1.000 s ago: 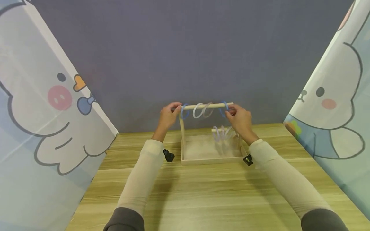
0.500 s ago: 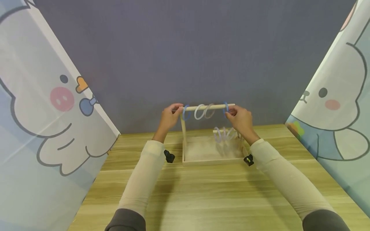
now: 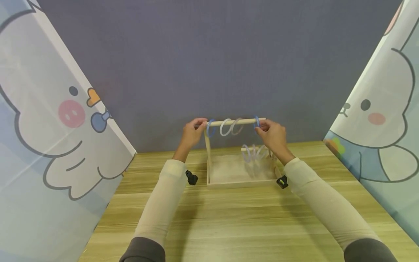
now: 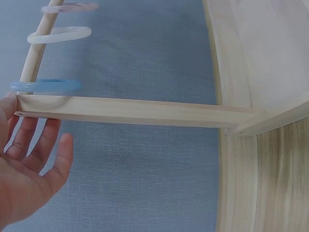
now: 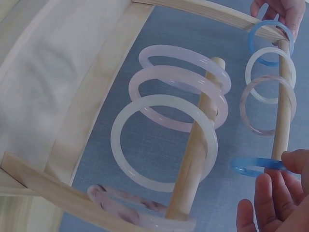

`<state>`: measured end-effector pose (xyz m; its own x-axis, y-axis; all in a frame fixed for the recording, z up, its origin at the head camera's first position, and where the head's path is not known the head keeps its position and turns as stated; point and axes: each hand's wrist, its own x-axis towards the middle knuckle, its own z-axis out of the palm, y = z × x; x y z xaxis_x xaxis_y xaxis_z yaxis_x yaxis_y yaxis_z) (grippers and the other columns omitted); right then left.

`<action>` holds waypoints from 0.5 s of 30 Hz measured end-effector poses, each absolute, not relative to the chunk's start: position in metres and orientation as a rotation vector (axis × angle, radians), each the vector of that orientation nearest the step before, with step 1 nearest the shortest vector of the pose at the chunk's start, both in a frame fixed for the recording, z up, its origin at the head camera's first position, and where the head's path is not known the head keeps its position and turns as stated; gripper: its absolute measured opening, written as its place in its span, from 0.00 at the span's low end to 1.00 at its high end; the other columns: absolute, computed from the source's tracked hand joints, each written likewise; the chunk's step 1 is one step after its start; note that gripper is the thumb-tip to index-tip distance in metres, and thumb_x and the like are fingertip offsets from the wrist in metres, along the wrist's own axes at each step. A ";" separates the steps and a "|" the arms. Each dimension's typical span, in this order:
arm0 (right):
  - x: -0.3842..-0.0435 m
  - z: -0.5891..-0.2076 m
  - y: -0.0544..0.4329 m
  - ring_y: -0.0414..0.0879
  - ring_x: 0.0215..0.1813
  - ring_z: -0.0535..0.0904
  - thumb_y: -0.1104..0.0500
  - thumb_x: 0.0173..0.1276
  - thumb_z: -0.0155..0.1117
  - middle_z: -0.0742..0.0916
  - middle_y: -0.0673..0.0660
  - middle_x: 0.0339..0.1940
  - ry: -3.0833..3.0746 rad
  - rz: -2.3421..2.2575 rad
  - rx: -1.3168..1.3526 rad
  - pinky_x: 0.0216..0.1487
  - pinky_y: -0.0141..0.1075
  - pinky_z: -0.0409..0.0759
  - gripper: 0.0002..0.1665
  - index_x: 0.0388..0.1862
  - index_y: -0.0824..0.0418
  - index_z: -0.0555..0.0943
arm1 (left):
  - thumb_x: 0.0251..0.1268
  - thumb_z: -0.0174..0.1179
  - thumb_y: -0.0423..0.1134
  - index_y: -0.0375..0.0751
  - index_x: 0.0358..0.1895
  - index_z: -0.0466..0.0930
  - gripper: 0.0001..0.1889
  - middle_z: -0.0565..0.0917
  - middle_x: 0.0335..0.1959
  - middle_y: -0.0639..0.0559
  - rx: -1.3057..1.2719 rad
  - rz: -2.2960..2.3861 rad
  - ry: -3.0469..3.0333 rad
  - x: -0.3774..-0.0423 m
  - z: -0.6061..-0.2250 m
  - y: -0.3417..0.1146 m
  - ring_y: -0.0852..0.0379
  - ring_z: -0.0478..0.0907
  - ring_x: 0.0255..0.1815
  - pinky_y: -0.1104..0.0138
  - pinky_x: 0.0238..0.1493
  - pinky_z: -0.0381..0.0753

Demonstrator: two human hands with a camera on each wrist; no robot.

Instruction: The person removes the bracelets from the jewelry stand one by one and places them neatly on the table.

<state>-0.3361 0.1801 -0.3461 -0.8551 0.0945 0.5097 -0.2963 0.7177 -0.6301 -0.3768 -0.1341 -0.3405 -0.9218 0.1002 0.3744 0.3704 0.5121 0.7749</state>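
A wooden bangle stand has an upper rod (image 3: pixel 248 120) between two posts and a tray base (image 3: pixel 242 183). At the top of the left post (image 4: pixel 135 110), my left hand (image 3: pixel 192 133) grips the corner, thumb on one side and fingers on the other. My right hand (image 3: pixel 273 137) pinches a blue bangle (image 5: pixel 244 163) near the rod's right end. Another blue bangle (image 4: pixel 58 85) hangs by the left post. Between them hang a white bangle (image 4: pixel 63 36) and a pinkish-brown one (image 5: pixel 244 106).
A shorter lower rod (image 5: pixel 193 159) carries a lilac bangle (image 5: pixel 166 51), a pink one (image 5: pixel 174 72), a white one (image 5: pixel 116 135) and a mottled one (image 5: pixel 108 203). The stand rests on a wood-grain table (image 3: pixel 242 222) before a grey wall (image 3: pixel 222 58). Printed panels flank both sides.
The right blue bangle has slid slightly right along the upper rod with my right hand's fingers. My left hand stays at the left post; the whole view shifted a little.
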 end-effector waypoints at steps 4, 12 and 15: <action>-0.335 -0.343 0.182 0.60 0.42 0.89 0.55 0.71 0.69 0.92 0.65 0.42 -2.396 1.001 0.157 0.53 0.56 0.81 0.17 0.52 0.66 0.86 | 0.78 0.57 0.52 0.49 0.61 0.83 0.18 0.85 0.55 0.45 -0.399 -1.372 -2.466 -0.377 -0.340 -0.135 0.45 0.85 0.54 0.51 0.53 0.83; -0.336 -0.343 0.191 0.60 0.42 0.90 0.56 0.70 0.69 0.91 0.65 0.43 -2.379 1.011 0.121 0.48 0.53 0.83 0.18 0.52 0.66 0.86 | 0.78 0.56 0.53 0.51 0.61 0.83 0.19 0.85 0.56 0.46 -0.396 -1.351 -2.493 -0.376 -0.339 -0.135 0.46 0.84 0.55 0.51 0.53 0.83; -0.334 -0.344 0.194 0.60 0.42 0.90 0.55 0.71 0.69 0.91 0.65 0.44 -2.386 1.004 0.116 0.46 0.53 0.84 0.19 0.53 0.66 0.85 | 0.78 0.56 0.53 0.51 0.62 0.82 0.19 0.84 0.55 0.47 -0.388 -1.354 -2.501 -0.375 -0.339 -0.135 0.46 0.84 0.55 0.50 0.53 0.83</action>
<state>-0.3344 0.1942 -0.3436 -0.8489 0.1264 0.5133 -0.2786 0.7182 -0.6376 -0.3753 -0.1346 -0.3392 -0.9275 0.1048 0.3588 0.3577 0.5275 0.7706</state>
